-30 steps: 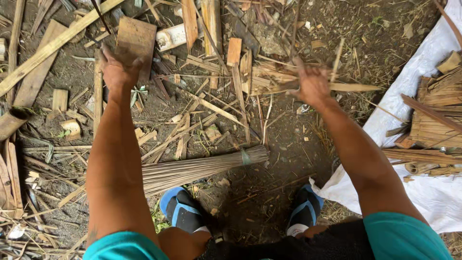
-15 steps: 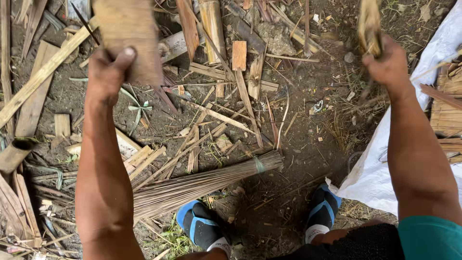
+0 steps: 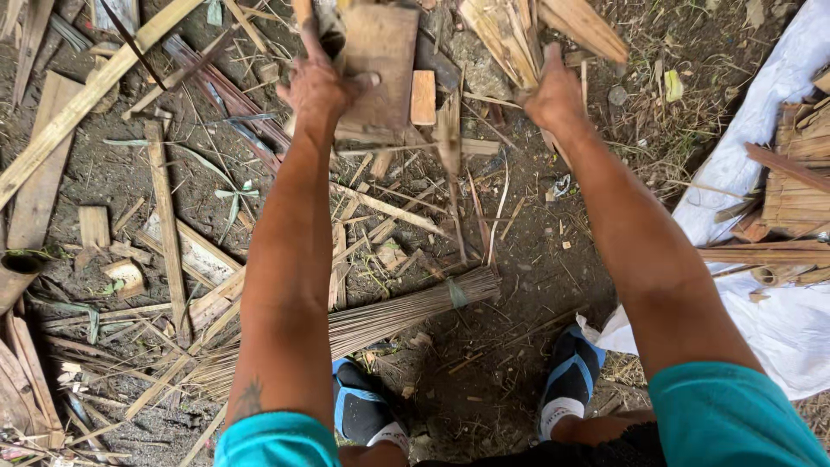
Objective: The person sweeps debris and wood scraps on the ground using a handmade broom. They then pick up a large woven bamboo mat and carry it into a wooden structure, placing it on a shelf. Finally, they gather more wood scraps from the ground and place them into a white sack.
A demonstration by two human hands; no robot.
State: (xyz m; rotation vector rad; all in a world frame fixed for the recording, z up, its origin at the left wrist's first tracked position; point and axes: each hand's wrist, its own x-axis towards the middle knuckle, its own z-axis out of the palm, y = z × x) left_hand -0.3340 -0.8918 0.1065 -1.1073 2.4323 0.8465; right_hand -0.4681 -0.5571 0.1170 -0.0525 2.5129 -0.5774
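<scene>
My left hand (image 3: pixel 318 86) grips a flat brown piece of wood (image 3: pixel 379 65), held up in front of me near the top of the view. My right hand (image 3: pixel 553 93) is closed on a bundle of split bamboo strips (image 3: pixel 540 30) that fans out above it. The two hands are close together, the wood and the strips almost touching. Below them, on the dirt between my feet, lies a tied bundle of thin sticks like a broom (image 3: pixel 389 316).
Scattered wood offcuts and bamboo slats (image 3: pixel 164 225) cover the dirt at left. A long plank (image 3: pixel 82 99) lies diagonally at upper left. A white sheet (image 3: pixel 761 173) at right carries stacked bamboo pieces (image 3: pixel 800 186). My feet wear blue and black shoes (image 3: pixel 566 376).
Both hands lifted their pieces off the ground and have come together toward the middle. The view has shifted with them.
</scene>
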